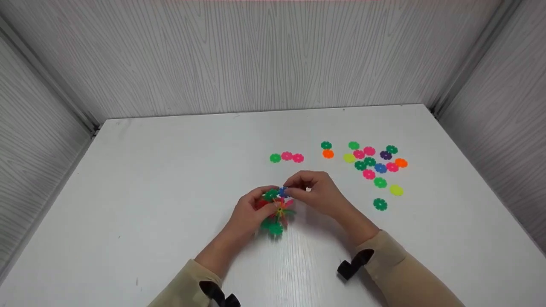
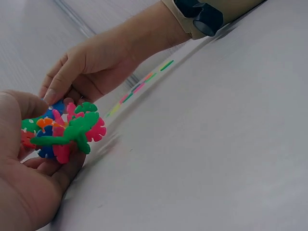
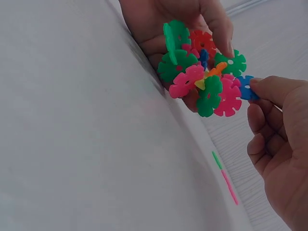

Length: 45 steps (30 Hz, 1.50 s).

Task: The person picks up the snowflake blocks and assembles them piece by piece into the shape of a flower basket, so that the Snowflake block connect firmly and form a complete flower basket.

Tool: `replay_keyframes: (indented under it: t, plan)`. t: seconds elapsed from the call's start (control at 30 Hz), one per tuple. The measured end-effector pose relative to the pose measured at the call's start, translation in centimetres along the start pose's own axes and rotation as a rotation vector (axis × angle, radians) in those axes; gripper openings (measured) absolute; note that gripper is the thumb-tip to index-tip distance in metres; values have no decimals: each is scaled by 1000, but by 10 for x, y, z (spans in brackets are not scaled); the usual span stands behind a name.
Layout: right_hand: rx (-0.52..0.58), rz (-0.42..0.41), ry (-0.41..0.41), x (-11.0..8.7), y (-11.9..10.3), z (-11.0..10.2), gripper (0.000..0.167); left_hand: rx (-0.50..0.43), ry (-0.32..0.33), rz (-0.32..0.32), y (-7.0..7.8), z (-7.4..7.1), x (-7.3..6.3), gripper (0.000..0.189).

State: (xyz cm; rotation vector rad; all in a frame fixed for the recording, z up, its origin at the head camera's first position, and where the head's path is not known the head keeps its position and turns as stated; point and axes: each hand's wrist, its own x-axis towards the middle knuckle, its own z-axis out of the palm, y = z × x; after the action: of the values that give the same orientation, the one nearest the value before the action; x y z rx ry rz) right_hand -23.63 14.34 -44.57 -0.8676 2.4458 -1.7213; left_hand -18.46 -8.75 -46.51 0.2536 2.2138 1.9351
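Observation:
My left hand holds a cluster of interlocked plastic snowflake discs in green, pink, red, orange and blue, its thumb and fingers around the left side. A blue snowflake disc is pinched between thumb and forefinger of my right hand, at the cluster's upper right edge. In the right wrist view this blue disc meets a pink disc and sits close to a green one. Part of the cluster is hidden behind the left fingers in the head view.
Several loose discs lie spread at the right of the white table, among them a lone green disc. Behind the hands lies a short row of a green disc and two pink ones. Wood-grain panels enclose the table.

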Motion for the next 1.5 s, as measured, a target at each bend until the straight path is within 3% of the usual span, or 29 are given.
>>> replay_keyframes:
  t: [0.2, 0.43, 0.53, 0.77, 0.9, 1.23, 1.5]
  plan:
    - [-25, 20, -20, 0, -2, -5, 19, 86, 20, -20, -2, 2, 1, 57]
    - [-84, 175, 157, 13, 16, -35, 29, 12, 56, -52, -3, 2, 1, 47]
    - [-120, 253, 180, 23, 27, -45, 31, 3, 71, -72, -2, 1, 1, 48]
    - [-156, 406, 126, 45, 40, -51, 37, -15, 86, -85, -3, 1, 2, 45]
    - [-168, 450, 96, 55, 42, -46, 42, -34, 88, -80, -4, 1, 3, 43]
    - [-303, 442, 21, 68, 49, -40, 42, -30, 84, -76, -4, 0, 3, 45]
    - [-329, 447, -11, 58, 45, -41, 41, -32, 92, -73, -4, 1, 3, 44]
